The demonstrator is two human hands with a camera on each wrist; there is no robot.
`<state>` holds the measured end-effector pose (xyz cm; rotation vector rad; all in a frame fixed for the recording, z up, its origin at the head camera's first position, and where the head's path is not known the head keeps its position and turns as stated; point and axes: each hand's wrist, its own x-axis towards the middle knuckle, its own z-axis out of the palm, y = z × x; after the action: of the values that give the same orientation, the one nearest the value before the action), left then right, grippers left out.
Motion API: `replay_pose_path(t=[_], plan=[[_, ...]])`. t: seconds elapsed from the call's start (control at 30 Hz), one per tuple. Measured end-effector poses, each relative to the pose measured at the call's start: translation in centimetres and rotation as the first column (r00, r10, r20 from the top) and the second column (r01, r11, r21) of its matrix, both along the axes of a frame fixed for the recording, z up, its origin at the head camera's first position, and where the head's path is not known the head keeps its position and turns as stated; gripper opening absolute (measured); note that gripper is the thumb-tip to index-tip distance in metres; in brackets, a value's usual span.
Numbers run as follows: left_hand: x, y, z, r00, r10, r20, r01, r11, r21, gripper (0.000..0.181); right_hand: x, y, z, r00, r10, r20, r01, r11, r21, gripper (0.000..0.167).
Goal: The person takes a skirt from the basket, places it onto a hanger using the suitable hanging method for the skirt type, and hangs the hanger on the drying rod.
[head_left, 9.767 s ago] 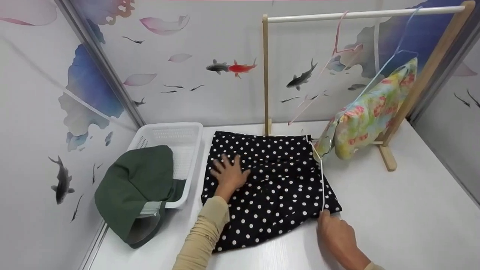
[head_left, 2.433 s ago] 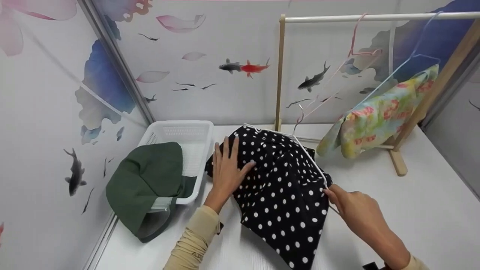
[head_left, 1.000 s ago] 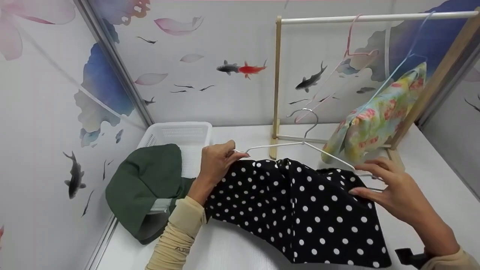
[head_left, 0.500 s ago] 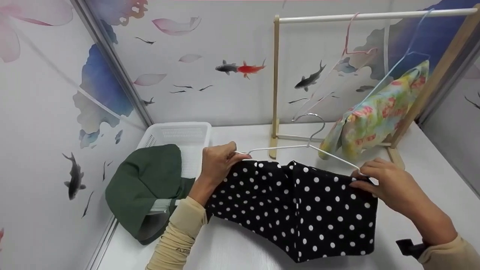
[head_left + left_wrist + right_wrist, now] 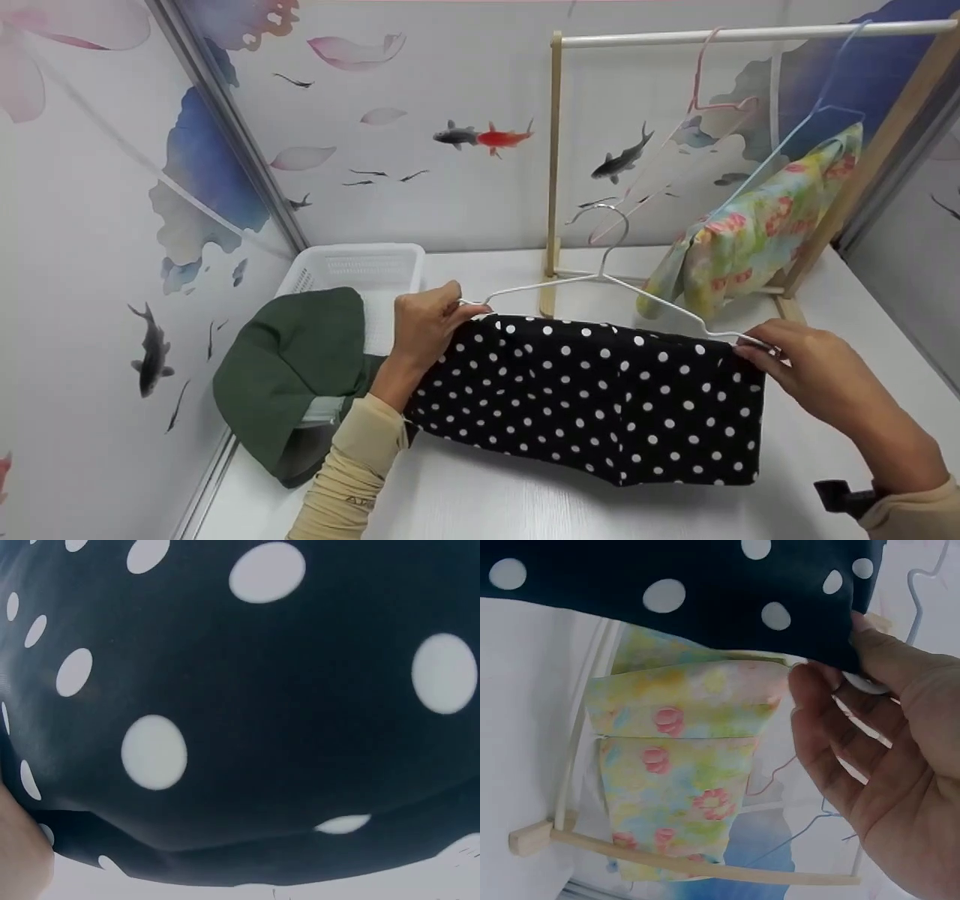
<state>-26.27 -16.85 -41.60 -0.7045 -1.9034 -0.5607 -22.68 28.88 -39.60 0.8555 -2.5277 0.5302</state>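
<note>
A black cloth with white polka dots (image 5: 592,390) is stretched out below a white wire hanger (image 5: 541,284) with a silver hook, above the white table. At the hanger's left end my left hand (image 5: 425,326) pinches the wire and the cloth's top corner. My right hand (image 5: 817,375) pinches the right end of the hanger with the cloth's other corner. The right wrist view shows the right hand's (image 5: 907,780) thumb and finger on that corner. Dotted cloth (image 5: 285,712) fills most of the left wrist view, with part of a hand (image 5: 22,855) at its edge.
A wooden rack with a white rail (image 5: 750,34) stands at the back right. On it hang a pink hanger (image 5: 697,79) and a blue hanger carrying a floral cloth (image 5: 780,217). At left, a green cloth (image 5: 292,360) spills over a white basket (image 5: 352,253).
Earlier the cloth lay on the table with the left palm on it. Now both hands hold the hanger ends and cloth. Over the last second the cloth's right side has been pulled straighter.
</note>
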Motion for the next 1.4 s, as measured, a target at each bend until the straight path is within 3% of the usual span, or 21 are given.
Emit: replay_pose_path(t=[0.07, 0.2, 0.43, 0.63, 0.73, 0.87, 0.93, 1.0, 1.1, 1.2, 1.3, 1.4], plan=[[0.1, 0.1, 0.0, 1.0, 0.0, -0.006, 0.0, 1.0, 0.005, 0.054, 0.1, -0.3, 0.0, 0.999, 0.005, 0.046, -0.005, 1.0, -0.003, 0.013], [0.2, 0.1, 0.0, 1.0, 0.009, -0.003, -0.009, 1.0, 0.012, 0.053, 0.2, -0.9, 0.1, 0.99, 0.031, 0.139, -0.025, 0.999, -0.046, 0.027], [0.1, 0.3, -0.6, 0.999, 0.013, 0.032, -0.014, 1.0, 0.004, 0.053, -0.5, -1.0, -1.1, 0.994, 0.07, 0.08, -0.06, 0.99, -0.124, 0.026], [-0.1, 0.7, -1.4, 0.998, 0.029, 0.053, -0.03, 0.999, 0.012, 0.053, -0.5, -0.8, -1.1, 0.979, 0.09, 0.182, -0.067, 0.99, -0.126, 0.021], [-0.3, 0.8, -1.5, 0.996, 0.054, 0.067, -0.056, 0.998, 0.024, 0.053, -0.3, -0.7, -0.5, 0.952, 0.147, 0.27, -0.113, 0.984, -0.136, 0.017], [-0.3, 1.1, -1.5, 0.991, 0.095, 0.094, -0.098, 0.995, 0.027, 0.054, 0.1, -0.9, 0.4, 0.885, 0.24, 0.399, -0.203, 0.97, -0.134, 0.008], [-0.4, 1.3, -1.5, 0.989, 0.106, 0.102, -0.11, 0.993, 0.035, 0.054, 0.3, -1.1, 0.8, 0.854, 0.271, 0.444, -0.231, 0.962, -0.144, 0.013], [-0.4, 1.5, -1.5, 0.987, 0.109, 0.115, -0.115, 0.992, 0.045, 0.053, 0.6, -1.3, 1.2, 0.841, 0.285, 0.46, -0.229, 0.958, -0.175, 0.022], [-0.5, 1.7, -1.8, 0.984, 0.09, 0.154, -0.103, 0.991, 0.081, 0.054, 1.4, -1.6, 1.8, 0.863, 0.274, 0.424, -0.195, 0.956, -0.221, 0.029], [-0.5, 1.8, -2.1, 0.971, 0.06, 0.23, -0.086, 0.991, 0.104, 0.053, 2.5, -2.1, 2.3, 0.903, 0.236, 0.359, -0.16, 0.96, -0.231, 0.03], [-0.5, 1.8, -2.3, 0.946, 0.038, 0.321, -0.08, 0.99, 0.118, 0.05, 3.5, -2.6, 3.0, 0.932, 0.201, 0.3, -0.141, 0.967, -0.212, 0.029], [-0.5, 1.6, -2.6, 0.911, 0.024, 0.411, -0.089, 0.986, 0.14, 0.054, 4.2, -2.9, 3.5, 0.95, 0.163, 0.265, -0.115, 0.975, -0.19, 0.029]])
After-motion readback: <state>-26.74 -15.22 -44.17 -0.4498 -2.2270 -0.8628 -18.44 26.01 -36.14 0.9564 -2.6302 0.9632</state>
